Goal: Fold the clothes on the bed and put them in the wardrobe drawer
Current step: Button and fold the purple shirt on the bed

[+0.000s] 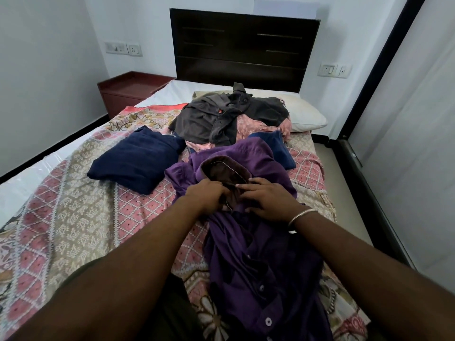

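Observation:
A purple button shirt (pixel 258 262) lies lengthwise on the bed, its brown-lined collar (pixel 221 172) toward the headboard. My left hand (pixel 205 195) grips the collar's left side with curled fingers. My right hand (pixel 268 200), with a metal bangle on the wrist, presses on the shirt just right of the collar, fingertips touching the collar edge. A folded navy garment (pixel 138 159) sits to the left. Behind it a grey shirt (pixel 221 116) is heaped on pink cloth, with another blue garment (pixel 280 148) at the right.
The patterned bedspread (pixel 81 222) covers the bed. A white pillow (pixel 305 114) lies by the dark headboard (pixel 243 48). A reddish bedside table (pixel 130 91) stands at the far left. White sliding wardrobe doors (pixel 413 119) run along the right, past a strip of floor.

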`<action>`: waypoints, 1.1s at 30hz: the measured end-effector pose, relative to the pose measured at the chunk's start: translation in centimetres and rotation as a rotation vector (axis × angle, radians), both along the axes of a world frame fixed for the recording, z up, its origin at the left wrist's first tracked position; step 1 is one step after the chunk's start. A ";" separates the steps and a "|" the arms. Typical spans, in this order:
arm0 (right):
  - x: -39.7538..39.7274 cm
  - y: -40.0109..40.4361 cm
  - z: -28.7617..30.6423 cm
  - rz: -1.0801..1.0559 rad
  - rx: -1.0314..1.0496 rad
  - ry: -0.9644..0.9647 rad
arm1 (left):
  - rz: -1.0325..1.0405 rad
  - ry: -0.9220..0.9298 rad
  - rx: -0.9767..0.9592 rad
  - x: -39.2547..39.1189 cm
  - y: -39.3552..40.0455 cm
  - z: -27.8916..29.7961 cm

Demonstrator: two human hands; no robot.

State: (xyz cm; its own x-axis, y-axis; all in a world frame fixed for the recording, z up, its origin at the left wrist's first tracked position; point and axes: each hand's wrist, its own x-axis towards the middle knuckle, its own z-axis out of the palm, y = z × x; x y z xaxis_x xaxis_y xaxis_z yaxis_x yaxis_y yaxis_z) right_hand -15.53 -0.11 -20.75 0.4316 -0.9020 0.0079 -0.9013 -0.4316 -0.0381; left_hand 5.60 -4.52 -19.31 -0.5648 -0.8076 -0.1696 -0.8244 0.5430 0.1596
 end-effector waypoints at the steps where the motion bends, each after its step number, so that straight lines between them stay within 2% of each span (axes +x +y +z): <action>1: -0.2 -0.5 0.1 0.025 0.025 0.008 | -0.007 0.048 -0.001 0.1 -0.5 -0.3; 5: -1.7 -1.4 1.4 0.065 0.061 -0.075 | 0.078 0.338 -0.022 0.4 -2.5 -0.7; 8: -3.0 -1.6 2.5 0.045 -0.015 -0.148 | 0.127 0.433 -0.108 0.5 -3.3 -1.0; 12: -3.8 -2.3 2.7 -0.003 -0.131 -0.157 | 0.138 0.358 -0.173 0.0 -3.6 -1.8; 15: -3.9 -2.5 2.3 -0.029 -0.175 -0.196 | 0.161 0.404 -0.215 -0.5 -3.3 -2.1; 18: -3.4 -2.6 1.3 -0.066 -0.270 -0.126 | 0.151 0.448 -0.200 -0.6 -3.2 -2.3; 21: -1.9 -2.4 0.3 -0.176 -0.357 -0.093 | 0.100 0.341 -0.145 -0.6 -3.0 -2.3; 23: -0.3 -1.6 -0.2 -0.253 -0.396 -0.151 | 0.082 0.295 -0.130 -0.6 -2.6 -2.1; 26: 2.2 0.6 -0.8 -0.306 -0.505 -0.337 | 0.035 0.364 -0.128 -1.1 -1.9 -1.2; 29: 4.6 3.1 -2.0 -0.315 -0.430 -0.477 | 0.039 0.422 0.045 -1.8 -1.3 -0.6; 33: 5.8 4.9 -4.6 -0.490 -0.242 -0.454 | 0.082 0.287 0.137 -2.0 -0.8 -1.7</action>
